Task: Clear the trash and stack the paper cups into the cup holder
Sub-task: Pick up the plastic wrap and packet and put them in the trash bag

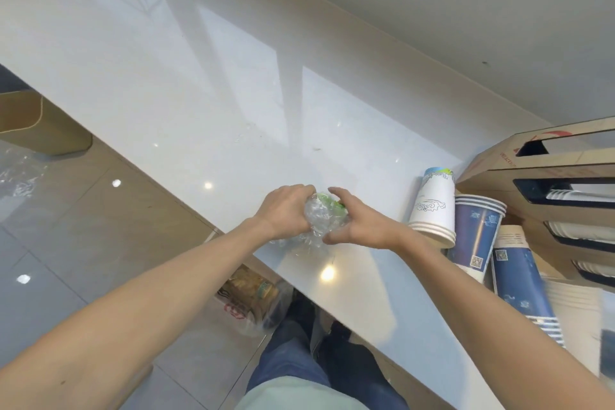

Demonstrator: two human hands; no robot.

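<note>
Both hands, left hand [286,210] & right hand [359,226], gripped crumpled plastic trash [324,215] near counter [233,93] edge; cup stacks [436,206] lay unstacked beside cup holder [492,163].

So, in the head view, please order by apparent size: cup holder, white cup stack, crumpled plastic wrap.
1. cup holder, partly cropped
2. white cup stack
3. crumpled plastic wrap, partly hidden by hands, so close to uncertain

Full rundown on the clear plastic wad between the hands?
The clear plastic wad is crumpled, glossy, see-through film bunched into a ball, with a green patch showing at its top. The left hand and right hand press it from either side, just above the near edge of the white table. Loose film trails below the hands.
</note>
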